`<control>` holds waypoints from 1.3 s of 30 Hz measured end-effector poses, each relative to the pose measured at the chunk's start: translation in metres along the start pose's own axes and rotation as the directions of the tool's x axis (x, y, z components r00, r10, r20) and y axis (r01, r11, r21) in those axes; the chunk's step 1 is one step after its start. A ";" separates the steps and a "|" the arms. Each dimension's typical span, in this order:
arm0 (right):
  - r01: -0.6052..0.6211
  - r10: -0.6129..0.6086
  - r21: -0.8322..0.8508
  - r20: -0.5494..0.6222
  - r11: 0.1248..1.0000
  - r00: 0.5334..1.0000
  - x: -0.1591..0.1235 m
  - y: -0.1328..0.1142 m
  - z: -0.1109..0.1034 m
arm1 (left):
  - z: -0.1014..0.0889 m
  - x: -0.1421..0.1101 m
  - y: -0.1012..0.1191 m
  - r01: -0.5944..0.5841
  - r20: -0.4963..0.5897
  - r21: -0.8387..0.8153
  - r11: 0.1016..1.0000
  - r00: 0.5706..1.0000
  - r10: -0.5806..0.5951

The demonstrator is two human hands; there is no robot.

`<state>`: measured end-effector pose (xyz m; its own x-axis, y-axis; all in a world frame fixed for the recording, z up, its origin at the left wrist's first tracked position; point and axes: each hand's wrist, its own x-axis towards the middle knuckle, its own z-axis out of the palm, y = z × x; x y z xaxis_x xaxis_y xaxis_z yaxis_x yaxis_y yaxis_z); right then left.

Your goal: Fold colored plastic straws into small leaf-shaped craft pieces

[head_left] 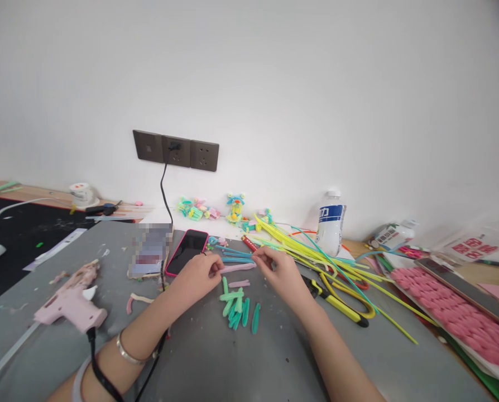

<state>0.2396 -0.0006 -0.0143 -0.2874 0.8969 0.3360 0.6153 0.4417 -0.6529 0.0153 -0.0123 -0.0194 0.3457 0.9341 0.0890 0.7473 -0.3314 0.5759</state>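
Note:
A pale pink pipe cleaner (238, 268) stretches between my two hands above the grey work surface. At its left end, my left hand (202, 272) is closed in a pinch. My right hand (271, 267) pinches the other end between thumb and finger. Just below lies a small loose pile of short green pipe cleaner pieces (236, 298), with a darker teal piece (255, 318) to its right. A shorter pink-purple piece (239, 283) rests at the top of the pile. Blue pipe cleaners (236, 255) lie behind the pink one.
A pink glue gun (76, 304) lies left, its black cord passing by my left forearm. A phone (187, 252) is behind my left hand. Yellow-handled pliers (337, 304), long yellow pipe cleaners (291, 240) and a white bottle (331, 223) stand or lie right. Small figures (235, 207) line the wall.

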 end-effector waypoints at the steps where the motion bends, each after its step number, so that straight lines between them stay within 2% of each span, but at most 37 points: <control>1: 0.000 0.000 0.012 0.010 1.000 1.000 0.000 -0.002 0.000 | 0.000 0.000 0.001 0.004 -0.009 -0.012 1.000 1.000 -0.004; 7: -0.065 0.038 0.129 0.204 0.989 0.978 -0.003 -0.010 0.004 | 0.001 -0.001 0.003 -0.023 -0.045 -0.164 0.986 0.999 0.015; 10: -0.110 0.047 0.228 0.264 0.967 0.963 -0.004 -0.012 0.006 | -0.001 -0.002 0.006 -0.049 -0.054 -0.251 0.967 0.998 0.037; 15: -0.182 0.033 0.501 0.293 0.846 0.956 -0.005 -0.020 0.010 | -0.005 -0.005 0.016 -0.172 -0.069 -0.386 0.906 0.985 0.157; 19: -0.160 0.019 0.633 0.223 0.758 0.975 -0.004 -0.021 0.011 | -0.004 -0.006 0.017 -0.167 -0.007 -0.427 0.889 0.983 0.181; 24: -0.098 0.118 0.711 0.021 0.696 0.993 0.001 -0.011 0.007 | -0.006 -0.006 0.012 -0.135 -0.058 -0.439 0.888 0.991 0.122; 30: -0.085 0.117 0.648 -0.006 0.757 0.993 0.002 -0.015 0.007 | -0.007 -0.007 0.015 -0.161 -0.125 -0.460 0.873 0.985 0.116; 36: -0.027 0.085 0.624 -0.063 0.781 0.994 0.000 -0.019 0.006 | -0.004 -0.005 0.015 -0.102 -0.082 -0.473 0.875 0.994 0.072; 39: -0.007 0.072 0.608 -0.082 0.794 0.994 -0.001 -0.018 0.004 | -0.003 -0.004 0.015 -0.114 -0.085 -0.450 0.886 0.993 0.085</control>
<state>0.2259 -0.0094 -0.0049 -0.1814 0.9217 0.3430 0.0445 0.3561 -0.9334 0.0237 -0.0209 -0.0083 0.3585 0.9104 0.2064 0.3673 -0.3409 0.8654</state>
